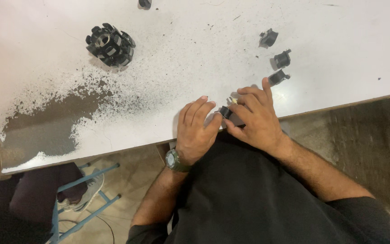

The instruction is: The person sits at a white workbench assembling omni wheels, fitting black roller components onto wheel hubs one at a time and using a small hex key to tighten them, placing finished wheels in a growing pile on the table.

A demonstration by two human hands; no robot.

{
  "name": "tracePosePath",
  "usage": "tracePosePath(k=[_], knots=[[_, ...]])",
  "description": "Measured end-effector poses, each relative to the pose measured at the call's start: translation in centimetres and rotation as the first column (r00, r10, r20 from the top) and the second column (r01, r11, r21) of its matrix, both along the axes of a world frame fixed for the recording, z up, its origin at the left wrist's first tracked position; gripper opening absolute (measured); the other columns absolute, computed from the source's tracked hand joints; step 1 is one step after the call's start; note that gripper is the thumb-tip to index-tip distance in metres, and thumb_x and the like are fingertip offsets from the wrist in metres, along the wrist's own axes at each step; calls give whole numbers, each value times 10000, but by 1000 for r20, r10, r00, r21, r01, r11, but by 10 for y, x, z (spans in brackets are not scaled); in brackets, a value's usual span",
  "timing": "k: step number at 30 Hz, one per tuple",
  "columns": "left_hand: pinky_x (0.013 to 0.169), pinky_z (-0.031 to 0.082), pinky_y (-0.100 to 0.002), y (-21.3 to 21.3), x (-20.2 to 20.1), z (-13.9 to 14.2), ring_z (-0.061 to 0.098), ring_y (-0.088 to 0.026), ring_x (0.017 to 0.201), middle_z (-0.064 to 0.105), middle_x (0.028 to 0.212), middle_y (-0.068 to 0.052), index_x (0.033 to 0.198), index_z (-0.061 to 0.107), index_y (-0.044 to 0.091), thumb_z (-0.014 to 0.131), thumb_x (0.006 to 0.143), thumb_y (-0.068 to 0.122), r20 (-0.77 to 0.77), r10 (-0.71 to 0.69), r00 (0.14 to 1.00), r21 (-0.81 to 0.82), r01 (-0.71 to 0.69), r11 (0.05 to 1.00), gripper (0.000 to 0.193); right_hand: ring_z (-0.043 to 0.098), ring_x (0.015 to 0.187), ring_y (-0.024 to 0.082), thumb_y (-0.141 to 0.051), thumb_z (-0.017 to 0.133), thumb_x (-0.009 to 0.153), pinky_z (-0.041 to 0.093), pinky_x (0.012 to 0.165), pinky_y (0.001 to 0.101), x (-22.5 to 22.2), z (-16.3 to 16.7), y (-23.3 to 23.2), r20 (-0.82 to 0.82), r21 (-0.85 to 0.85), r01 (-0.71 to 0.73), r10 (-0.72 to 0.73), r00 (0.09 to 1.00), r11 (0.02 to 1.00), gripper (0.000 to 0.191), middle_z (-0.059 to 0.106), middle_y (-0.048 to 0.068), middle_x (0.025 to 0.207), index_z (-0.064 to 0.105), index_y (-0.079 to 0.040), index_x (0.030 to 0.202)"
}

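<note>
A: Item one, surface. White table (321, 49), its top scuffed, with a wide patch worn down to dull grey-brown (46, 124) at the left and dark speckling fanning out from it. A thin brown edge runs along the near side. Below it, a tiled floor (127, 178), a blue metal stool frame (86, 199) and another person's shoe (86, 192) at lower left.

B: Packages, labels, signs?

A: None legible or distinguishable. Containers likewise; the parts lie loose on the tabletop.

B: Loose parts, then.

A: A black ring-shaped cluster of toothed pieces (110, 44) at upper left. Three small black cylindrical fittings (281, 59) in a row at upper right, well apart from the cluster. One dark piece (145, 3) cut off by the top edge.

B: Hands?

A: The left hand (195, 131), a green watch (175, 160) on its wrist, and the right hand (256, 119) meet at the table's near edge. Both pinch one small black part (225, 111) between their fingertips. The right index finger reaches toward the nearest fitting; whether it touches cannot be told.
</note>
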State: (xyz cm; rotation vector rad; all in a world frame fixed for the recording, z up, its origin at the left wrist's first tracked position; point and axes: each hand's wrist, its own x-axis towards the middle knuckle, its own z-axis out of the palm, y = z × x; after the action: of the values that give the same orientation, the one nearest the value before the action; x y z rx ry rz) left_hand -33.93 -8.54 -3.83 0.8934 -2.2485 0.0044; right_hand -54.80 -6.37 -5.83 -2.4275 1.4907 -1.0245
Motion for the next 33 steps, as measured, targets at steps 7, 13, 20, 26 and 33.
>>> tracePosePath(k=[7, 13, 20, 26, 33], knots=[[646, 538, -330, -3, 2, 22, 697, -191, 735, 717, 881, -49, 988, 698, 95, 696, 934, 173, -162, 199, 966, 753, -9, 658, 95, 509, 1293, 321, -224, 889, 767, 136, 1248, 695, -3, -2, 0, -7, -16, -65, 65, 998, 998, 389, 569, 88, 1103, 726, -84, 1092], [565, 502, -319, -9, 6, 29, 673, -175, 608, 724, 758, -59, 998, 687, 87, 681, 951, 201, -138, 176, 975, 786, 0, 619, 124, 505, 1290, 331, -222, 884, 786, 149, 1254, 679, -3, 4, 0, 0, 4, -45, 45, 999, 999, 376, 573, 95, 1126, 723, -77, 1094], [564, 518, -309, -9, 8, 21, 690, -156, 621, 719, 768, -50, 970, 677, 87, 681, 904, 159, -198, 208, 958, 770, 20, 638, 98, 494, 1309, 327, -210, 875, 796, 152, 1263, 664, 0, 11, 0, -21, 32, -12, 12, 1000, 999, 396, 583, 86, 1141, 735, -78, 1141], [560, 492, -379, -5, 3, 12, 633, -223, 604, 652, 725, -68, 883, 631, 82, 700, 852, 115, -166, 221, 961, 665, -56, 745, 83, 547, 1274, 336, -143, 840, 857, 183, 1265, 613, 3, 10, 7, 55, -59, 12, -9, 998, 998, 311, 600, 91, 1082, 726, -83, 1140], [650, 499, -442, 0, -3, -9, 632, -297, 723, 627, 776, -76, 896, 566, 72, 702, 846, 76, -294, 153, 943, 490, 11, 872, 145, 690, 1135, 291, 61, 732, 896, 398, 1239, 590, 23, -10, 19, 374, -30, -105, 108, 921, 994, 330, 685, 144, 1148, 584, -13, 1181]])
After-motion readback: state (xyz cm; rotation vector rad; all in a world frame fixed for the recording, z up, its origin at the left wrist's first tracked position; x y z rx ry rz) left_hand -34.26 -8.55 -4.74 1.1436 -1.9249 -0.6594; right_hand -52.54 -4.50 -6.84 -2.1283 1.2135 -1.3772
